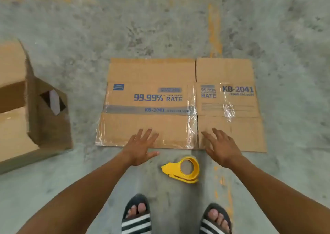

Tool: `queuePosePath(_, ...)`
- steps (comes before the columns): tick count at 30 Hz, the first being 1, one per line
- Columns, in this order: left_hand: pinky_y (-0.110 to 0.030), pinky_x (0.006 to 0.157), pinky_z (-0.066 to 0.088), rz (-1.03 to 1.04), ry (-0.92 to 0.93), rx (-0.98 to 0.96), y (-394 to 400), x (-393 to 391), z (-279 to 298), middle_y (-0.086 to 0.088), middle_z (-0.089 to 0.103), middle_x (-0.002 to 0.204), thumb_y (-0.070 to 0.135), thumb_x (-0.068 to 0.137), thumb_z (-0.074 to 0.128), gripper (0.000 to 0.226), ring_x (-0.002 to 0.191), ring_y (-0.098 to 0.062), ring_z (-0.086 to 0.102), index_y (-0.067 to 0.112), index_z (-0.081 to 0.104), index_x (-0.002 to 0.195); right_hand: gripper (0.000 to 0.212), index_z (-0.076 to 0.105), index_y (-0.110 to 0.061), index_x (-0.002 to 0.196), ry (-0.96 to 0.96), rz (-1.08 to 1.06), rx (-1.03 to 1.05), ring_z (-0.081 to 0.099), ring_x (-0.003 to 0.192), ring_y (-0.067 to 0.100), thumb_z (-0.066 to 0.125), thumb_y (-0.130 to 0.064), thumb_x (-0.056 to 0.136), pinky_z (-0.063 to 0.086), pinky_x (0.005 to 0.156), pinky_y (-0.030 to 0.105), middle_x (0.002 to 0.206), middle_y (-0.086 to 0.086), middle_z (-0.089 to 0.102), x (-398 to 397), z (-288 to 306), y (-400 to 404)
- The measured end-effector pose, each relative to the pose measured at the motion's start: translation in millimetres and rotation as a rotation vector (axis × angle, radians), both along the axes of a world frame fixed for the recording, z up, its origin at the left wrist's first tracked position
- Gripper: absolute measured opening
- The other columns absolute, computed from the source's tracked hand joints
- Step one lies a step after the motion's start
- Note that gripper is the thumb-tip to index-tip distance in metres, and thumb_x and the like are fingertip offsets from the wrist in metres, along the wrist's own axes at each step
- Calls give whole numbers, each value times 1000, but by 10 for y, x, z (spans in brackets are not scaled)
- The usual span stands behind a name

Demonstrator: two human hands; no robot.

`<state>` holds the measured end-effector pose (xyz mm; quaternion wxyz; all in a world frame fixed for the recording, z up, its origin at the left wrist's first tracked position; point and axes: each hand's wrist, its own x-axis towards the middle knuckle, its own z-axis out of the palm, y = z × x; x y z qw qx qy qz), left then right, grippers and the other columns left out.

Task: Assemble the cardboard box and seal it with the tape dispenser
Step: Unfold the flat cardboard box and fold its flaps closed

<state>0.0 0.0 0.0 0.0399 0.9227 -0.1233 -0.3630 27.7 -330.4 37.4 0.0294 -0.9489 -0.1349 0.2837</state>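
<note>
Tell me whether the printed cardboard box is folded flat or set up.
Folded flat: the cardboard box lies flush on the concrete floor, its flaps spread out, nothing standing.

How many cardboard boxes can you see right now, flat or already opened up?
2. A flattened box lies on the concrete floor straight ahead, both hands reaching over its near edge. An opened box sits at the left edge, partly cut off by the frame; more may lie out of view.

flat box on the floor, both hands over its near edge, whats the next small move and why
Probably grip the near edge of the flattened cardboard box with the open left hand and right hand and lift it to open it up. It lies fully flat, and the yellow tape dispenser sits untouched.
</note>
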Motion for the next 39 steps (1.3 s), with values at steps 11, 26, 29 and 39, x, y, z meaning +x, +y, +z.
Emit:
queuePosePath(11, -70, 109, 9, -536, -212, 159, 322, 501, -562, -5, -31, 158, 66, 85, 49, 98, 143, -49, -19, 42, -23, 147, 136, -31, -49, 142, -53, 597, -358, -13, 146, 47, 79, -61, 63, 31, 100, 66, 159, 12, -30, 494, -650, 6)
queuePosePath(26, -39, 96, 47, -293, -812, -217, 698, 926, 2, 0, 60, 136, 49, 99, 27, 46, 121, -21, 60, 30, 48, 135, 83, -5, -42, 153, -191, 371, -180, 29, 141, 33, 45, -9, 94, 37, 108, 45, 165, 2, 11, 927, 144, 20)
queuePosePath(29, -49, 115, -9, 242, -988, -93, 728, 1028, 206, 0, 29, 159, 68, 91, 31, 64, 148, -24, 21, 36, 37, 146, 74, 14, -32, 154, -230, 307, -77, 41, 135, 31, 48, -9, 92, 39, 106, 38, 160, 1, 26, 1167, 438, 108)
queuePosePath(39, -57, 89, 49, 1695, -338, -1387, 303, 1439, 720, -2, 39, 144, 20, 84, 53, 67, 124, -34, 46, 27, 22, 143, 61, 37, -44, 142, -106, 245, 69, 52, 122, 30, 41, -9, 93, 39, 104, 35, 142, 7, 52, 1590, 1182, 365)
